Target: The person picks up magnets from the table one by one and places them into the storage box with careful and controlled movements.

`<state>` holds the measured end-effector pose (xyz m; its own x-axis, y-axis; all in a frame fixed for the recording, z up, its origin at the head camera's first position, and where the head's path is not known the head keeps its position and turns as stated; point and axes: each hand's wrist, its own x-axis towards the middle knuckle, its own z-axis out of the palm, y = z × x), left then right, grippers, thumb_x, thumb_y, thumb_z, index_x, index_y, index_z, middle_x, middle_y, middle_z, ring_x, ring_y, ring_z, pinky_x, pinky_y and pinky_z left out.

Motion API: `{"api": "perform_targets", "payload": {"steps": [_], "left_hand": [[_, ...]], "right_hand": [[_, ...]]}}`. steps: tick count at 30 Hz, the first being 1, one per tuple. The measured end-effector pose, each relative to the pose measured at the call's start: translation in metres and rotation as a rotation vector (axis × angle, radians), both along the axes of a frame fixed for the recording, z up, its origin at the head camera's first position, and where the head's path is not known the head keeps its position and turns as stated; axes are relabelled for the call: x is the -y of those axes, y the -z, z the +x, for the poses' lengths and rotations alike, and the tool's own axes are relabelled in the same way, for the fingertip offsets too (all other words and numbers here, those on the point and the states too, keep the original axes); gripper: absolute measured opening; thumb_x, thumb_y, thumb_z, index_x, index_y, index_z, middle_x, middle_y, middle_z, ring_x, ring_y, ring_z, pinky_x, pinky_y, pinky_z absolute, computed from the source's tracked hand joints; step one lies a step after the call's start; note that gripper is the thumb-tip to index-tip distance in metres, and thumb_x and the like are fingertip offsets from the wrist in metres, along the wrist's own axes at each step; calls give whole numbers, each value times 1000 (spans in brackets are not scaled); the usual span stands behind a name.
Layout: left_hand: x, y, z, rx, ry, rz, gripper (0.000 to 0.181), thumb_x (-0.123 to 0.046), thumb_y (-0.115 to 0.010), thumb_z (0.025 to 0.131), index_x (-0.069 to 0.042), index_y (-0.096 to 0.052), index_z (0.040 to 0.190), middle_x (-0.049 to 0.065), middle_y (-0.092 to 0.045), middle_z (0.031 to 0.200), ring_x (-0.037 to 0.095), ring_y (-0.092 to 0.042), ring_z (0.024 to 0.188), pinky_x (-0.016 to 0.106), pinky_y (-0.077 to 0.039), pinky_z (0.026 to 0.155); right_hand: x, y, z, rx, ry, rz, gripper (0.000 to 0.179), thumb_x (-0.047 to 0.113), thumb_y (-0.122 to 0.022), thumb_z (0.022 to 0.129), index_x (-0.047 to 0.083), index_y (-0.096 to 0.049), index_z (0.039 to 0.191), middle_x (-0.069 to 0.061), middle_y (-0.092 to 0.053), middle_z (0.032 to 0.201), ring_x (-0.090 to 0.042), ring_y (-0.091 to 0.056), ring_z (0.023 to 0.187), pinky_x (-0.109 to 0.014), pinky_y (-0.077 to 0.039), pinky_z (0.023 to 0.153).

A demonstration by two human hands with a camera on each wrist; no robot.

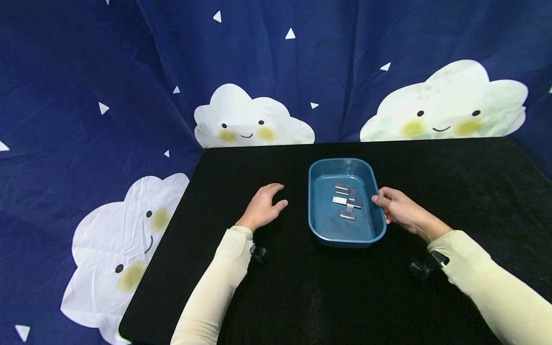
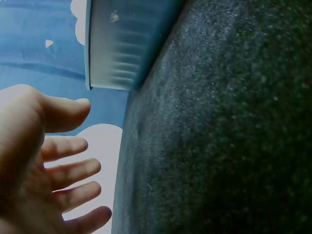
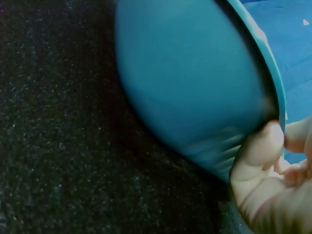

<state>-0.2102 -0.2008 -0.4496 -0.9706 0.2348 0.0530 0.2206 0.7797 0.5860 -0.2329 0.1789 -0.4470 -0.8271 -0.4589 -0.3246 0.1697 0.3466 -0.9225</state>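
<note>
A blue rectangular plastic tub (image 1: 322,221) with rounded corners stands on the black table. Several small shiny metal pieces (image 1: 348,203), flat and rectangular, lie together on its floor. My right hand (image 1: 398,210) grips the tub's right rim, thumb on the rim and fingers beneath it on the outside. In the right wrist view the thumb and a finger pinch the edge of the tub (image 3: 190,78). My left hand (image 1: 262,206) hovers left of the tub, apart from it, with fingers spread and relaxed. Nothing is in that palm in the left wrist view.
The black table (image 1: 276,297) has a cloth-like surface, and its left edge slants toward me. Behind and to the left hangs a dark blue curtain (image 1: 258,57) printed with smiling white clouds and small triangles. Dark devices (image 1: 431,263) are strapped to both wrists.
</note>
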Motion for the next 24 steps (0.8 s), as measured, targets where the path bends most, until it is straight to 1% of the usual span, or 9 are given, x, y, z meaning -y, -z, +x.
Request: {"api": "perform_targets", "payload": {"steps": [5, 8, 13, 24], "left_hand": [[1, 2, 2, 13, -24, -2, 52, -29, -59, 98, -8, -48, 144, 12, -42, 156, 29, -36, 147, 50, -29, 121], [3, 4, 1, 23, -33, -5, 51, -29, -59, 98, -9, -48, 144, 12, -42, 156, 29, -36, 147, 50, -29, 121], [6, 7, 0, 29, -30, -4, 51, -30, -59, 98, -9, -48, 144, 11, -42, 156, 29, -36, 147, 50, -29, 121], [9, 10, -1, 31, -24, 18, 52, -29, -59, 98, -7, -48, 144, 14, -42, 155, 30, -35, 147, 51, -28, 121]], "right_hand": [[2, -1, -3, 18, 0, -28, 17, 28, -37, 107, 12, -40, 104, 3, -50, 80, -7, -52, 61, -23, -49, 57], [4, -2, -6, 9, -2, -40, 17, 28, -36, 107, 11, -40, 104, 3, -50, 79, -6, -52, 61, -23, -49, 57], [7, -6, -13, -15, 1, -40, 18, 28, -36, 107, 10, -40, 105, 4, -49, 79, -6, -52, 60, -23, -49, 57], [6, -10, -28, -7, 15, -26, 20, 30, -35, 107, 11, -39, 108, 4, -50, 81, -5, -53, 62, -23, -51, 59]]}}
